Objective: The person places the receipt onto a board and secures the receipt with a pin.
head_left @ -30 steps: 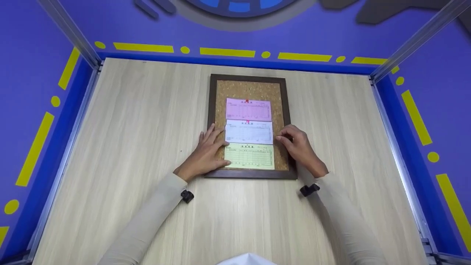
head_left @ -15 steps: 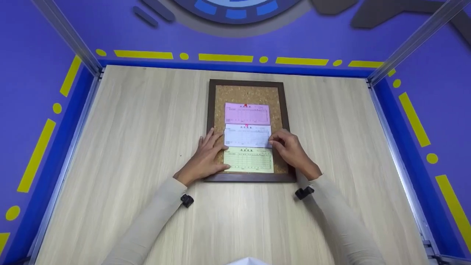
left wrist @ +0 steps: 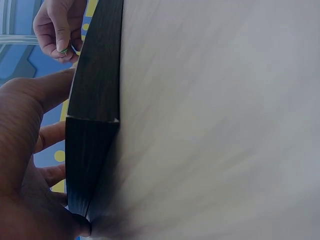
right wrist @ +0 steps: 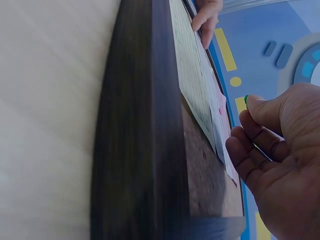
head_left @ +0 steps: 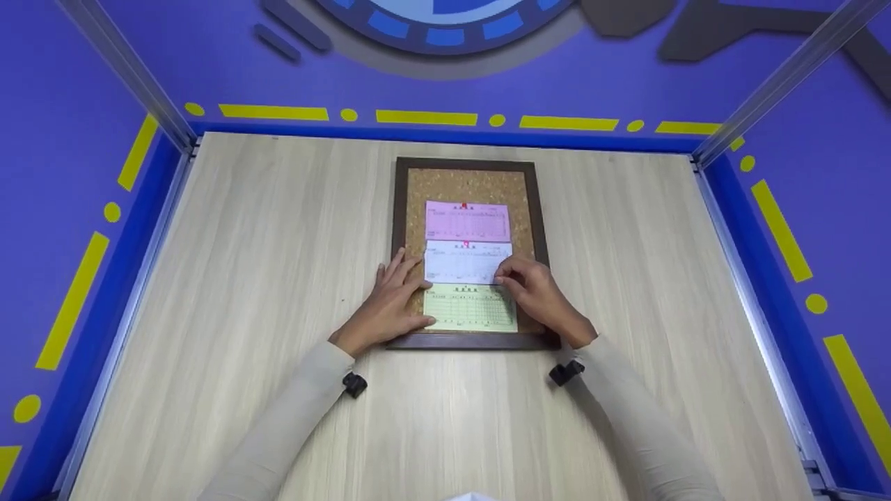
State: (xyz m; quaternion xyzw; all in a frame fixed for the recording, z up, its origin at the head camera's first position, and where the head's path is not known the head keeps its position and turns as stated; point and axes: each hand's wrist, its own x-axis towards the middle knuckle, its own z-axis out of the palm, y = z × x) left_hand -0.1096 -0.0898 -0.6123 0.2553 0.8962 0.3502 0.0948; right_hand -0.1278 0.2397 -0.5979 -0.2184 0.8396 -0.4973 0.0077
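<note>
A dark-framed corkboard bears three printed slips in a column: a pink slip, a white slip and a light green slip at the bottom. My left hand rests on the board's left side, fingers spread. Its thumb and index fingertip touch the green slip's left edge. Over the right part of the white and green slips is my right hand. Between its thumb and index finger it pinches a small green pushpin, whose metal point shows in the left wrist view.
One red pushpin stands at the pink slip's top edge, another pinkish-red pushpin at the white slip's. The board lies on a pale wood-grain table. Blue-purple panels with yellow marks enclose the table at the back and sides.
My right hand has moved left from the board's right edge to over the slips, still pinching. The left hand stays in place. The head view has tilted up slightly.
</note>
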